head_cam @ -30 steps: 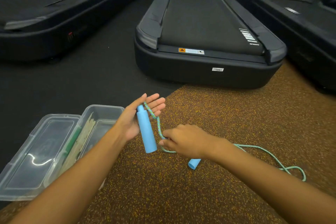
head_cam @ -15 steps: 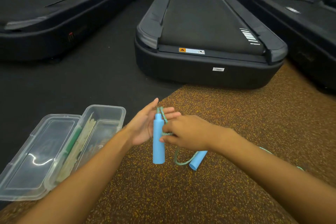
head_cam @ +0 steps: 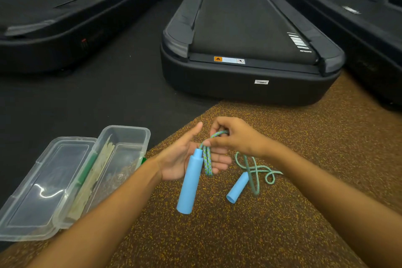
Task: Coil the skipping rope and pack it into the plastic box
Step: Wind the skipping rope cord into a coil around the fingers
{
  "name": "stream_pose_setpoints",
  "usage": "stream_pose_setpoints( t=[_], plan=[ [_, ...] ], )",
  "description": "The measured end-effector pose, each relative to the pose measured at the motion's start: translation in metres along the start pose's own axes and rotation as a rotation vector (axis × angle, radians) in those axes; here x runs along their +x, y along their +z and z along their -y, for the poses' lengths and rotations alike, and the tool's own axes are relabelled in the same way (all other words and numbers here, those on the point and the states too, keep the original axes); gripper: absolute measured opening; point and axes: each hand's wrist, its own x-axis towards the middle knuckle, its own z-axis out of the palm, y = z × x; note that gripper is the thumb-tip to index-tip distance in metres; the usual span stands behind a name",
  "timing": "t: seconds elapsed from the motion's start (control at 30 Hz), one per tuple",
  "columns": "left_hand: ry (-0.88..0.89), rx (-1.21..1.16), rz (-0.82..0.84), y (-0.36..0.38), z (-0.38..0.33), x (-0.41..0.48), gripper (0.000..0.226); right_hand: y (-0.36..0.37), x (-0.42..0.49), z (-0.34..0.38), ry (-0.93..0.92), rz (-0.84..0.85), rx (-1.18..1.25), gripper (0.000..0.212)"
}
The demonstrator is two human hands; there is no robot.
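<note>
My left hand (head_cam: pixel 185 159) has its palm up and fingers spread, with one blue handle (head_cam: pixel 189 183) of the skipping rope hanging down from it. Loops of the green-blue rope (head_cam: pixel 207 159) lie across that palm. My right hand (head_cam: pixel 235 137) pinches the rope just above my left fingers. The second blue handle (head_cam: pixel 237 187) lies on the speckled brown floor to the right, beside a loose tangle of rope (head_cam: pixel 258 172). The clear plastic box (head_cam: pixel 121 148) stands open on the floor at the left, its lid (head_cam: pixel 43 185) folded out flat.
A black treadmill (head_cam: pixel 250 50) sits straight ahead, with two more at the far left (head_cam: pixel 65 17) and far right (head_cam: pixel 359 17). The box holds a green strip and pale flat pieces. Dark floor lies behind the box, brown speckled mat (head_cam: pixel 261 235) under my arms.
My right hand has moved up and over my left fingers, laying more rope across the palm. The trailing rope has been drawn in from the right into a small tangle by the second handle.
</note>
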Motion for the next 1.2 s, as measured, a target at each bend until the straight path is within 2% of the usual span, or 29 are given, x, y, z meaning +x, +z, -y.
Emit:
stream_pose_setpoints(
  t=[0.13,0.23,0.43,0.53,0.7,0.87,1.07,1.2],
  plan=[
    [0.028,-0.025,0.012,0.003,0.0,-0.001,0.069,0.002,0.0,-0.009,0.053,-0.046,0.232,0.013],
    [0.072,-0.103,0.005,0.002,0.0,0.001,0.077,0.006,-0.002,-0.014,0.128,-0.041,0.367,0.013],
    [0.11,-0.186,-0.007,-0.005,-0.001,-0.003,0.096,0.022,-0.007,-0.028,0.248,0.019,0.571,0.027],
    [0.119,-0.174,-0.021,-0.006,0.0,-0.004,0.099,0.027,-0.009,-0.03,0.297,0.05,0.617,0.036],
    [0.166,-0.199,-0.052,-0.007,-0.002,-0.004,0.1,0.034,-0.013,-0.03,0.37,0.067,0.8,0.036],
    [0.249,-0.319,-0.101,-0.012,-0.008,-0.006,0.1,0.055,-0.019,-0.034,0.356,0.083,0.59,0.035],
    [0.318,-0.334,-0.2,-0.02,-0.009,-0.005,0.099,0.072,-0.025,-0.022,0.31,0.276,0.329,0.029],
    [0.327,-0.324,-0.238,-0.026,-0.01,-0.008,0.098,0.066,-0.028,-0.005,0.127,0.403,-0.144,0.028]
  ],
)
